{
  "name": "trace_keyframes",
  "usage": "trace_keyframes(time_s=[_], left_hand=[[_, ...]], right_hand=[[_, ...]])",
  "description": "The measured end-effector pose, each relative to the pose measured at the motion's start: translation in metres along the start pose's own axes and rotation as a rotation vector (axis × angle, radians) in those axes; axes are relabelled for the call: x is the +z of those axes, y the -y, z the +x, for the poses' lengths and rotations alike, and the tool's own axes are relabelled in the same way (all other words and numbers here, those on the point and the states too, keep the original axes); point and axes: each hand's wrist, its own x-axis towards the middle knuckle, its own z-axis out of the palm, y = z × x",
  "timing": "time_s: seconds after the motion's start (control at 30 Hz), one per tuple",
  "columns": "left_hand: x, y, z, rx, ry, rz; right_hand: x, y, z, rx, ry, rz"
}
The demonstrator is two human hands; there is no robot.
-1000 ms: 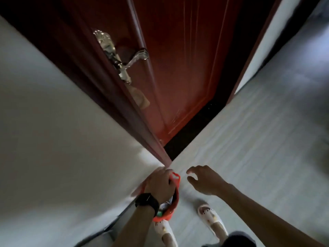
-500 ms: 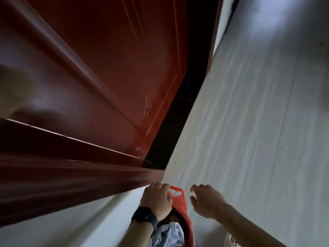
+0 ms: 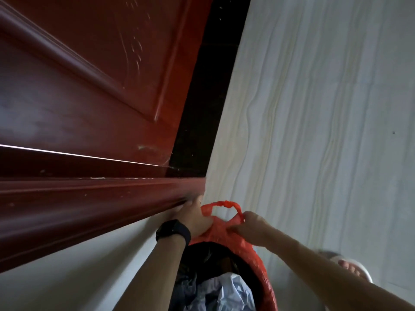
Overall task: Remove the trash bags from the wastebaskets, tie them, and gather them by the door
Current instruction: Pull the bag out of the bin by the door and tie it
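Note:
A red plastic trash bag (image 3: 251,250) sits low in front of me, its mouth open, with pale crumpled plastic and dark trash (image 3: 222,290) inside. My left hand (image 3: 195,217), a black watch on its wrist, grips the bag's left edge close to the door frame. My right hand (image 3: 249,223) pinches the right side of the bag at the foot of its handle loop (image 3: 224,204), which stands up between the two hands.
A dark red wooden door (image 3: 101,75) and its frame (image 3: 89,198) fill the left side. A black threshold strip (image 3: 202,97) runs along the door. Pale wood-grain floor (image 3: 325,131) spreads to the right. A white wall (image 3: 78,277) lies lower left; my slippered foot (image 3: 350,268) shows lower right.
My right hand, open and apart from the bag before, has closed on its right handle. The view has dropped closer to the bag and the bottom of the door.

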Motion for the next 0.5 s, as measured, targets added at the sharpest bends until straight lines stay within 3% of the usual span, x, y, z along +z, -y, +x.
trace_keyframes(time_s=[0.1, 0.2, 0.4, 0.5], left_hand=[[-0.011, -0.001, 0.0, 0.019, 0.038, -0.126], [-0.021, -0.002, -0.007, 0.078, 0.03, -0.244], [-0.027, 0.001, -0.019, 0.176, -0.064, -0.115], [-0.03, 0.001, -0.034, 0.253, -0.138, -0.213]], right_hand=[[-0.004, 0.009, 0.005, 0.002, 0.018, 0.207], [-0.013, 0.023, -0.007, -0.112, 0.025, 0.258], [-0.033, 0.055, -0.047, -0.356, 0.148, 0.041], [-0.039, 0.07, -0.067, -0.434, 0.249, -0.148]])
